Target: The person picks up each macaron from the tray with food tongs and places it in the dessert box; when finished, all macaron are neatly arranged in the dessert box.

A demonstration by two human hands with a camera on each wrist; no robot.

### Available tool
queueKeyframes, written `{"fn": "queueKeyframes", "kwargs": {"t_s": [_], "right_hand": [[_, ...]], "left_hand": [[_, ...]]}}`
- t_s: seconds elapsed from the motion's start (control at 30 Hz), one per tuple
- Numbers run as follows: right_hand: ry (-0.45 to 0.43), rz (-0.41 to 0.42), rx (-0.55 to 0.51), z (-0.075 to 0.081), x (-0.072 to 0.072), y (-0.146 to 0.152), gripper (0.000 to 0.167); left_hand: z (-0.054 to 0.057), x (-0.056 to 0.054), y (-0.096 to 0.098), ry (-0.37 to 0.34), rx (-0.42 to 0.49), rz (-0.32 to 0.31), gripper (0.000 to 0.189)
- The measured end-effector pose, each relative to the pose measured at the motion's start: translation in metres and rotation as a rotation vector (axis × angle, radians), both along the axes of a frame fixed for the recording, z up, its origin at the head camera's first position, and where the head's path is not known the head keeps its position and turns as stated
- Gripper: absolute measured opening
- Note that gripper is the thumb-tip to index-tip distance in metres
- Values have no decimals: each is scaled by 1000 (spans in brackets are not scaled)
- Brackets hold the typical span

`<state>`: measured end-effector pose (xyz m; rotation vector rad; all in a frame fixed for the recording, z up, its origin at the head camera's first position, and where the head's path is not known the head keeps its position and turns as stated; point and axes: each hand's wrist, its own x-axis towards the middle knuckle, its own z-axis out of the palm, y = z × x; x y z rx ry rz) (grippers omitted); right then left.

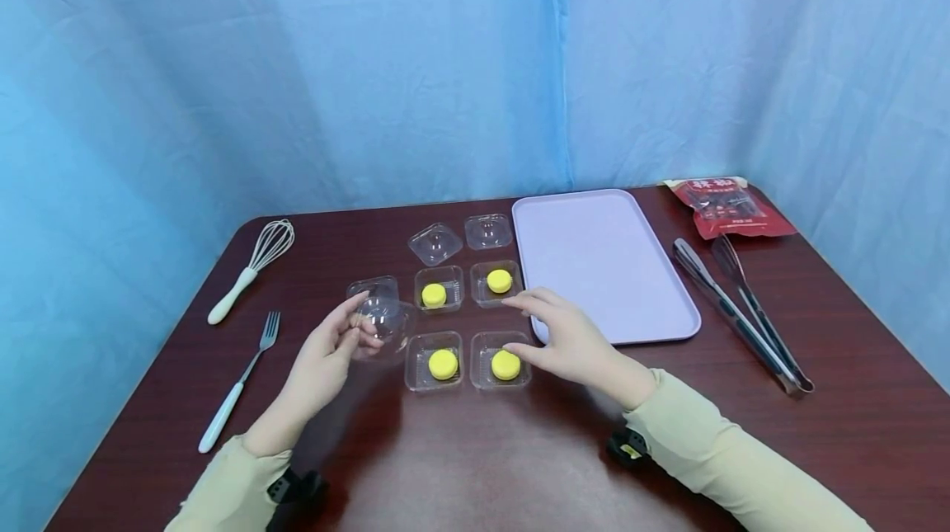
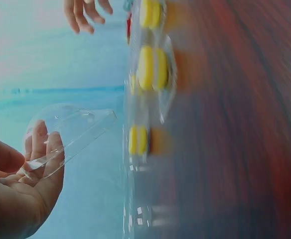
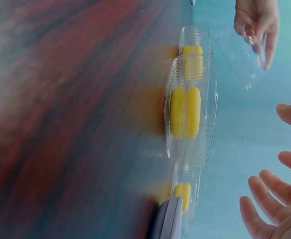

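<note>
My left hand (image 1: 325, 355) pinches a clear domed plastic lid (image 1: 387, 319) by its edge, raised above the table and left of the front boxes. In the left wrist view the thumb and fingers grip the tilted lid (image 2: 83, 129). Several clear square boxes stand in two rows, each with a yellow macaron inside, such as the front left macaron (image 1: 443, 364) and the front right macaron (image 1: 505, 364). Over the right-hand boxes hovers my right hand (image 1: 570, 340), fingers spread and holding nothing. The right wrist view shows its fingers (image 3: 265, 196) apart from the boxes.
More clear lids lie behind the boxes, among them a back right lid (image 1: 488, 232) and a tilted lid (image 1: 435, 245). A lilac tray (image 1: 601, 268) borders the boxes. Tongs (image 1: 742, 326) and a red bag (image 1: 731, 210) are at right; a whisk (image 1: 252, 268) and fork (image 1: 241, 383) at left.
</note>
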<state>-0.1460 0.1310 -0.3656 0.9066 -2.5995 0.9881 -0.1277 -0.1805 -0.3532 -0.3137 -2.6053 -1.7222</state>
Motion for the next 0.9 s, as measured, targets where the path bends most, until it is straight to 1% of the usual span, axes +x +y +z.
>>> {"fn": "queueKeyframes", "kwargs": {"t_s": [0.13,0.27,0.37,0.5,0.6,0.77,0.9], "right_hand": [[33,0,1,0,-2,-5,55],[85,-4,-10,-1,-3,-7,62],[126,-14,-11,-1,-4,-7,68],[186,-28,14,-1,-6,-6,72],[238,-30,31,-2,-7,-6,75],[326,-30,33,-3,-10,-4,79],[368,-30,27,-2,-12,-4,81]], "left_hand": [[1,-7,19,-9,96,-29,50],[4,-12,40,-19,221,-85,50],[6,-15,54,-43,283,-114,50],[5,-17,69,-88,339,-122,50],[5,-19,78,-98,377,-126,50],[4,-20,91,-91,447,-136,49],[4,-20,100,-107,505,-138,49]]}}
